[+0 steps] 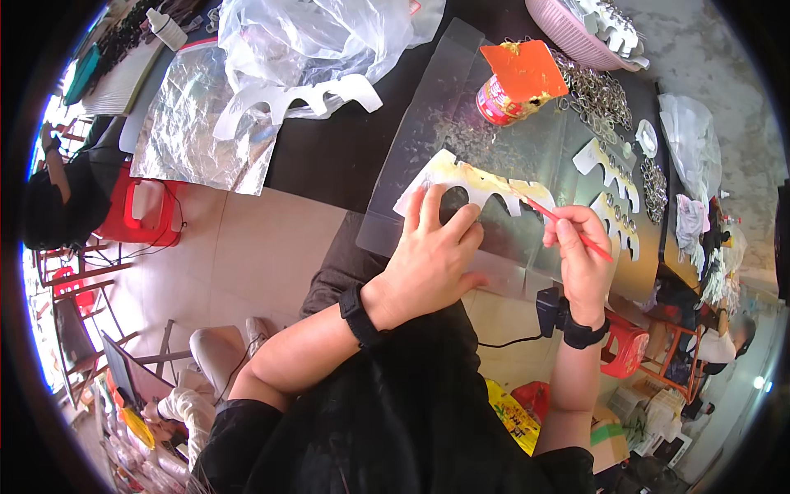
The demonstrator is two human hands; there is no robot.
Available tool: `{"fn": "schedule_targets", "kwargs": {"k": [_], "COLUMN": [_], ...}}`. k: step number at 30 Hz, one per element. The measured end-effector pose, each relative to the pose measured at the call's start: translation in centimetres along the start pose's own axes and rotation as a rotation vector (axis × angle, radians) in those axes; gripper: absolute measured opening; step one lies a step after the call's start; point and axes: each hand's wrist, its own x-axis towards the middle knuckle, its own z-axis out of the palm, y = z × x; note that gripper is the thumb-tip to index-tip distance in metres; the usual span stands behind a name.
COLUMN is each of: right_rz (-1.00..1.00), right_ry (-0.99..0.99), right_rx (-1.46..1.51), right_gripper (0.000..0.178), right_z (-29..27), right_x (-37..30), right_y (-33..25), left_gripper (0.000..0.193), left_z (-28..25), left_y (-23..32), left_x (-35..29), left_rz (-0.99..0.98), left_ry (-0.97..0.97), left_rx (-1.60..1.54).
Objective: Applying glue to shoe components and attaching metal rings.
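Note:
A white scalloped strip lies on the clear plastic sheet in front of me, with a yellowish smear along its upper edge. My left hand rests on its left part, fingers apart and fingertips pressing it down. In my right hand is a thin red brush, pinched between thumb and fingers. Its tip touches the strip's smeared edge near the right end. Just beyond stands a red can with an orange card on top, which bears yellowish residue.
Metal rings are heaped at right beside similar white strips with rings on them. A pink basket stands at the far right. Plastic bags and another scalloped piece lie far left. Other people sit nearby.

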Motion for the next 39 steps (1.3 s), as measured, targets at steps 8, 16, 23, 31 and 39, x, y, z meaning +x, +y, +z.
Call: {"fn": "schedule_targets", "kwargs": {"k": [8, 16, 23, 31, 39], "right_rz": [0.078, 0.174, 0.192, 0.215, 0.187], "right_ry": [-0.032, -0.06, -0.032, -0.019, -0.038], "right_rx": [0.019, 0.124, 0.227, 0.214, 0.213], "right_gripper": [0.012, 0.014, 0.018, 0.015, 0.016], "right_z": [-0.6, -0.7, -0.9, -1.3, -1.0], "right_x": [0.0, 0.3, 0.4, 0.4, 0.3], "right_y": [1.1, 0.1, 0.5, 0.6, 0.5], "left_gripper": [0.055, 0.055, 0.055, 0.054, 0.054], "left_z": [0.3, 0.4, 0.4, 0.4, 0.4], "left_y": [-0.3, -0.3, -0.5, -0.4, -0.5], "left_x": [0.0, 0.1, 0.1, 0.0, 0.0], "left_rz": [0.007, 0.002, 0.012, 0.013, 0.015], "left_ry": [0.016, 0.022, 0.02, 0.014, 0.016], "left_rx": [0.017, 0.027, 0.023, 0.029, 0.027]}}
